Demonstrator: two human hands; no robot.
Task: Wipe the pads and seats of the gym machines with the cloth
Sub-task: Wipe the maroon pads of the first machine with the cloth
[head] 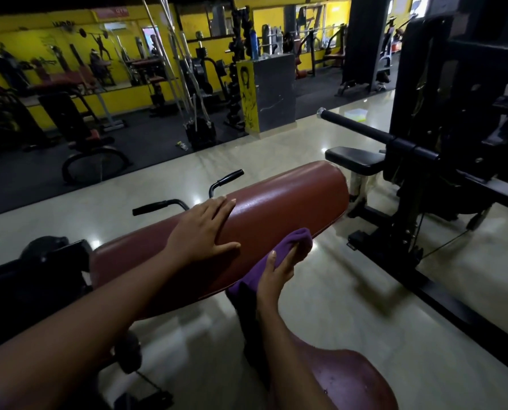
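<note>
A long brown padded rest (282,202) runs across the middle of the view, tilted up toward the right. My left hand (205,229) lies flat on its top with the fingers spread, holding nothing. A purple cloth (288,247) is pressed against the pad's near lower edge, and my right hand (276,270) grips it from below. Part of the cloth hangs down under the pad. A brown seat (350,380) sits low at the bottom right, partly hidden by my right forearm.
Two black handles (226,180) stick up behind the pad. A black machine frame (454,143) with a small black seat pad (355,158) and a protruding bar stands at the right. Glossy tiled floor (365,291) surrounds the bench; more machines line the yellow wall.
</note>
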